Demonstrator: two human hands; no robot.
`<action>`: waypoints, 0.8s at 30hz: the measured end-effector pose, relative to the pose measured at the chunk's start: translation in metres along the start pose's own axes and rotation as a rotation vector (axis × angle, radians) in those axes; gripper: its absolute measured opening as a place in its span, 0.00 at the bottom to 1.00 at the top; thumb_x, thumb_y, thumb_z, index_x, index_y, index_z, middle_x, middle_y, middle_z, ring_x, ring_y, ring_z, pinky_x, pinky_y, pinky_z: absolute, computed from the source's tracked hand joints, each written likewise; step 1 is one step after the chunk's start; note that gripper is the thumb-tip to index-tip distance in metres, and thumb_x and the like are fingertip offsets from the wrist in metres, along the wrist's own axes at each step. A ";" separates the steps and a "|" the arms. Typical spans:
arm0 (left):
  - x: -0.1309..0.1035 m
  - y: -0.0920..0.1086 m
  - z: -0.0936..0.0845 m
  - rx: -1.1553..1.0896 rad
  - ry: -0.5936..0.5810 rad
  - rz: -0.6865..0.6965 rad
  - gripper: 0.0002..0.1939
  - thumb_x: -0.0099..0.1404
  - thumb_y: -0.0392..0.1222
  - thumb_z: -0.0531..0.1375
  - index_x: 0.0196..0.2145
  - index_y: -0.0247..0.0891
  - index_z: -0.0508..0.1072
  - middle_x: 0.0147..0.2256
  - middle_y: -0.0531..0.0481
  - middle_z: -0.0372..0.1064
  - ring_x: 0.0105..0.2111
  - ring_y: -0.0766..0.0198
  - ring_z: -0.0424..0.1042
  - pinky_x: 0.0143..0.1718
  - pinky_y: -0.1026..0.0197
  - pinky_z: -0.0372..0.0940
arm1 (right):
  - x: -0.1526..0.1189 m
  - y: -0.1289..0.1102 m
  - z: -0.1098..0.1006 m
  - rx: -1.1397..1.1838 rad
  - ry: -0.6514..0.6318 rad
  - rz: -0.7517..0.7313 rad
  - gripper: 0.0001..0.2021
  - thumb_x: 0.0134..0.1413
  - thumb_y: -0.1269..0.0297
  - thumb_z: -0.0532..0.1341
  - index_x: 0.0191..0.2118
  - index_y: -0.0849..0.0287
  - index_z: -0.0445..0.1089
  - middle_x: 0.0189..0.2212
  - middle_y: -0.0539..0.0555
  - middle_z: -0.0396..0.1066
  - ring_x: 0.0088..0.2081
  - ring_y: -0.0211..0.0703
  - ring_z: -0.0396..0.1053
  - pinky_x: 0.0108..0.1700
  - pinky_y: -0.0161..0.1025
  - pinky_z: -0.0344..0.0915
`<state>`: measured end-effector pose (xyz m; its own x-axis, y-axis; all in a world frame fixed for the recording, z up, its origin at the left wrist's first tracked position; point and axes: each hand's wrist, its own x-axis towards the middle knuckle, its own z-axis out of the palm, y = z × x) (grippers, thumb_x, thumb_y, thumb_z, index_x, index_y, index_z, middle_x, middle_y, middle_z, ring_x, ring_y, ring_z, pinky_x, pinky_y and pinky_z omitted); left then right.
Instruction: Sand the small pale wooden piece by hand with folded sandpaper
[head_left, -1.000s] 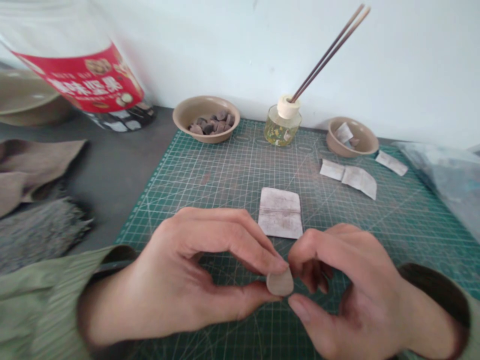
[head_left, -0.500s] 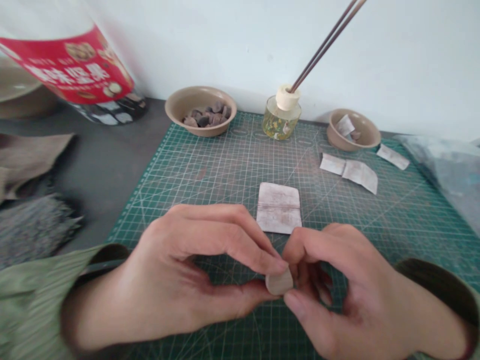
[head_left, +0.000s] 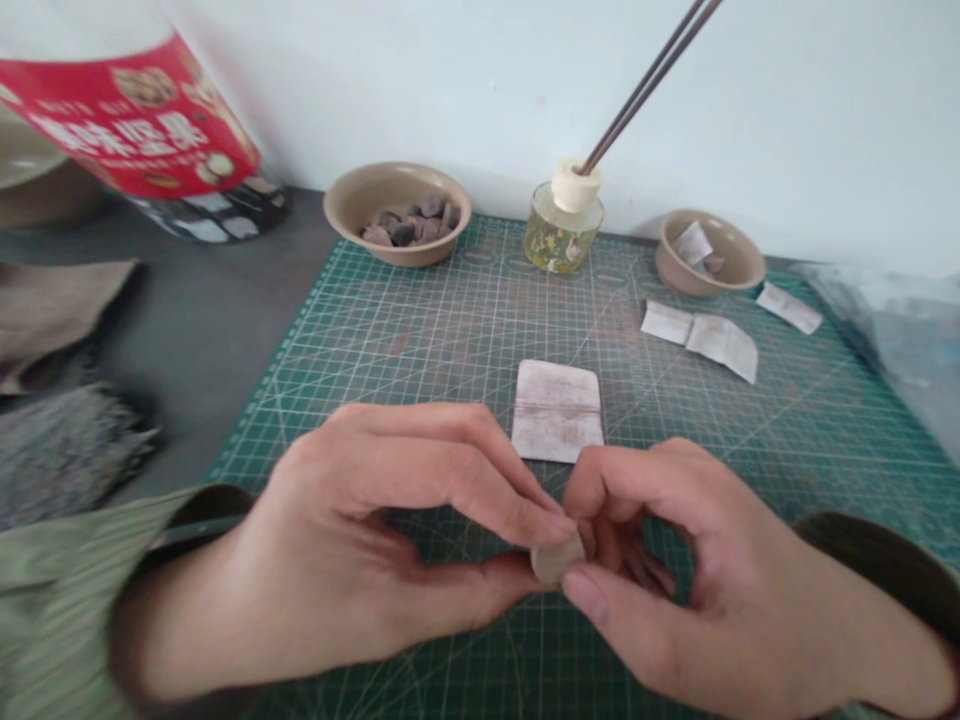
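Above the cutting mat, my left hand [head_left: 420, 530] is closed, pinching a small, smooth beige stone [head_left: 557, 560] between thumb and fingertips. From the other side, my right hand [head_left: 667, 560] has its thumb and curled forefinger at the stone's right edge. Its other fingers are bent inward under the palm. Fingertips cover part of the stone, so its full shape is hidden. Just beyond the hands, a creased white paper square [head_left: 557, 410] with brown smudges lies flat on the green cutting mat [head_left: 420, 330].
A brown bowl [head_left: 349, 205] holds several rough stones. Beside it stand a reed diffuser [head_left: 562, 235] and a smaller bowl [head_left: 679, 275] with paper scraps. Creased paper strips [head_left: 721, 345] lie at right, near a plastic bag [head_left: 900, 320]. At left are a red-labelled jar [head_left: 150, 130] and grey cloths [head_left: 67, 450].
My right thumb and forefinger have shifted slightly left and up along the stone. The left hand keeps its pinch. The whole view has moved a little.
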<state>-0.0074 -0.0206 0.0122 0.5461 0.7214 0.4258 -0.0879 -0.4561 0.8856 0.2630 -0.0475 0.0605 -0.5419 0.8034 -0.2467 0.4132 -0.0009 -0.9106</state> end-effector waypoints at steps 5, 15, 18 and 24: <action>-0.002 -0.003 0.002 0.004 0.015 -0.015 0.12 0.76 0.30 0.85 0.46 0.46 0.92 0.46 0.53 0.96 0.38 0.65 0.95 0.42 0.70 0.88 | 0.000 0.000 -0.002 -0.058 0.016 -0.034 0.08 0.64 0.69 0.78 0.38 0.54 0.81 0.25 0.44 0.74 0.27 0.36 0.70 0.29 0.29 0.68; -0.004 -0.003 0.003 -0.004 0.038 -0.050 0.11 0.75 0.32 0.86 0.45 0.48 0.94 0.44 0.49 0.96 0.35 0.61 0.93 0.37 0.66 0.88 | -0.005 0.008 0.001 -0.055 0.036 -0.117 0.10 0.66 0.70 0.79 0.40 0.53 0.79 0.27 0.44 0.76 0.28 0.37 0.72 0.28 0.29 0.70; -0.004 -0.002 0.002 -0.006 0.027 -0.046 0.11 0.75 0.32 0.86 0.45 0.47 0.93 0.44 0.50 0.96 0.36 0.62 0.94 0.38 0.68 0.88 | -0.004 0.006 -0.001 -0.008 0.009 -0.073 0.11 0.66 0.68 0.81 0.40 0.54 0.79 0.25 0.43 0.75 0.25 0.36 0.71 0.27 0.28 0.69; -0.005 -0.002 0.002 -0.008 0.011 -0.039 0.11 0.76 0.32 0.85 0.45 0.47 0.93 0.44 0.52 0.96 0.37 0.63 0.94 0.40 0.69 0.87 | 0.000 0.005 0.001 0.013 -0.013 -0.035 0.11 0.68 0.68 0.81 0.39 0.53 0.79 0.24 0.42 0.74 0.24 0.35 0.70 0.27 0.28 0.67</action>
<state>-0.0084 -0.0242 0.0085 0.5403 0.7442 0.3927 -0.0734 -0.4232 0.9031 0.2643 -0.0479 0.0561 -0.5655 0.7953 -0.2184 0.3841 0.0196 -0.9231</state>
